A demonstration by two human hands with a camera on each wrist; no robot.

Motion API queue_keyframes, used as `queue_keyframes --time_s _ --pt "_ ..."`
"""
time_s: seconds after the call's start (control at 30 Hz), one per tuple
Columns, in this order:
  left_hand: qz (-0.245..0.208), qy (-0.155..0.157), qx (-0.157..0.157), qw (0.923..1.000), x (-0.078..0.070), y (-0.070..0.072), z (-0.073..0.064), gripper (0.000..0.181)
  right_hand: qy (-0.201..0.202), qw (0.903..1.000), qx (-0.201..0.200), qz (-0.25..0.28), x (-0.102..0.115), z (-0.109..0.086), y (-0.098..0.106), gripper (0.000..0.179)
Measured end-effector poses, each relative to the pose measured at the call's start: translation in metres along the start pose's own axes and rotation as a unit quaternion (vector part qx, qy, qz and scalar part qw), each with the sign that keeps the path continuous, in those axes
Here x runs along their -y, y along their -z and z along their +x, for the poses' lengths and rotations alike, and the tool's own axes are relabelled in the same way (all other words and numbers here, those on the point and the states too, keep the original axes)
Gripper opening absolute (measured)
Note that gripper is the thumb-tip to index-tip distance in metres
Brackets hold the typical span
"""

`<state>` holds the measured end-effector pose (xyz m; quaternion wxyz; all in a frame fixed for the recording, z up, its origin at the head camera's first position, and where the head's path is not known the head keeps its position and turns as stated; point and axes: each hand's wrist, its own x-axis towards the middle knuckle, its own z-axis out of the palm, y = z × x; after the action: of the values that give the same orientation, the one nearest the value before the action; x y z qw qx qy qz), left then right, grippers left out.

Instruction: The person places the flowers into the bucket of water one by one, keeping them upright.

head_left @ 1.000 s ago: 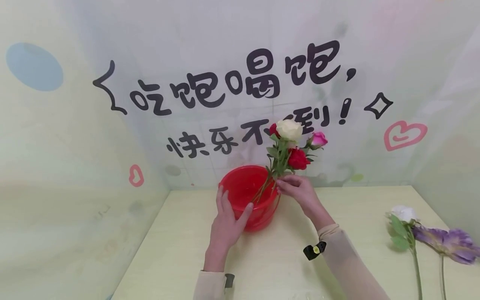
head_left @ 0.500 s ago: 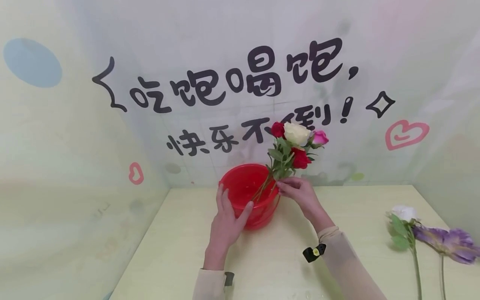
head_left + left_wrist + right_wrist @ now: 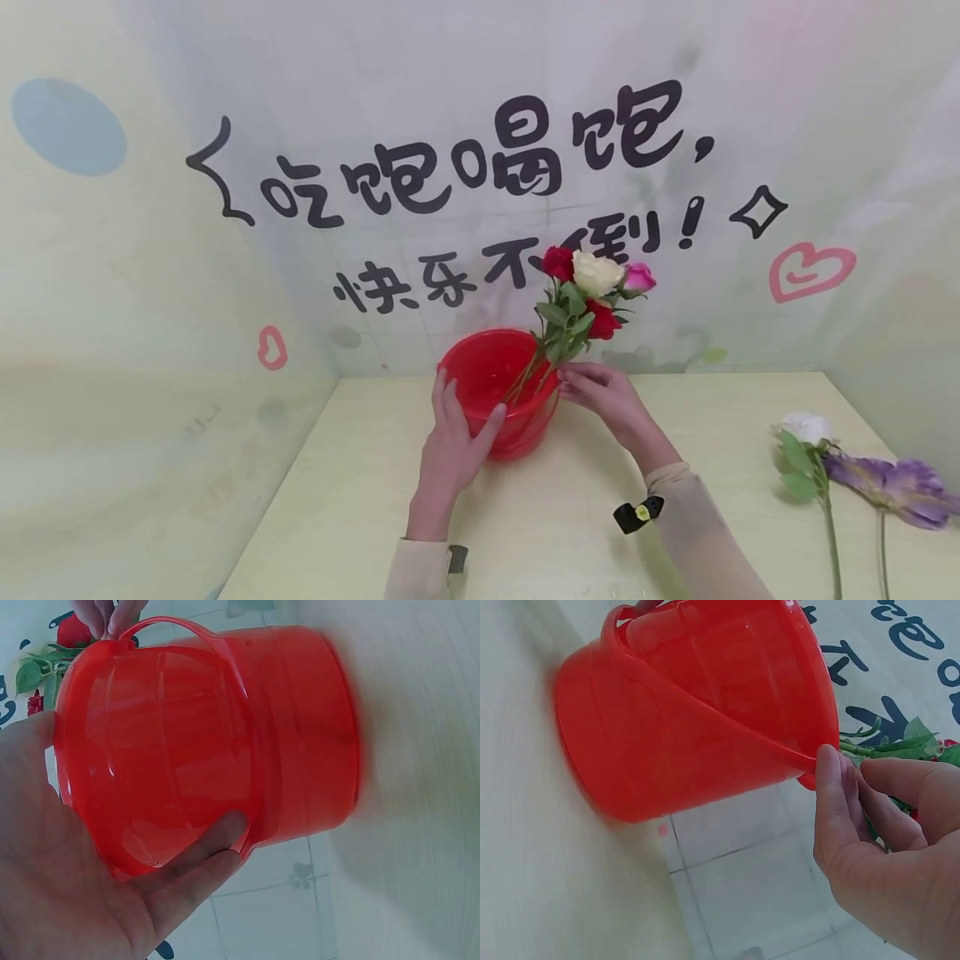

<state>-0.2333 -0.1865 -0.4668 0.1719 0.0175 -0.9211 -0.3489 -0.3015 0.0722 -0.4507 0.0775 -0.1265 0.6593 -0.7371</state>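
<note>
A red plastic bucket [image 3: 517, 437] stands upright on the table in the head view. My left hand [image 3: 450, 454] grips its left side, thumb over the near rim and fingers spread along the wall. Several artificial roses lean on the bucket's right rim, stems inside: a cream rose [image 3: 597, 273], a pink rose [image 3: 639, 277], a red rose [image 3: 558, 263] and a lower red rose [image 3: 603, 320]. Beside that rim is my right hand [image 3: 611, 400]. Its fingertips touch the rim by the handle [image 3: 727, 724], with the thumb apart from them and no stem visibly pinched.
On the right side of the table lie a white flower [image 3: 808, 428] with green leaves and a purple flower [image 3: 896, 487], both with long stems. A printed backdrop [image 3: 420, 67] with dark lettering rises behind the table [image 3: 322, 500].
My right hand has let go of a rose stem and shifted slightly right along the rim. The cream and upper red roses have tilted and turned a little. My left hand stays put.
</note>
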Motion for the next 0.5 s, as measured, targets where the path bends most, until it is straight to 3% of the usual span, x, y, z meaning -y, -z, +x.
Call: queue_keyframes --time_s 0.27,0.5 --pt "-0.001 -0.003 0.001 1.0 -0.001 -0.002 0.0 0.113 0.0 0.9999 0.002 -0.012 -0.003 -0.013 0.019 0.046" --pt "-0.006 -0.015 0.001 0.9999 -0.006 0.0 0.005 0.111 -0.01 0.9959 0.021 -0.088 0.006 -0.041 0.075 0.054"
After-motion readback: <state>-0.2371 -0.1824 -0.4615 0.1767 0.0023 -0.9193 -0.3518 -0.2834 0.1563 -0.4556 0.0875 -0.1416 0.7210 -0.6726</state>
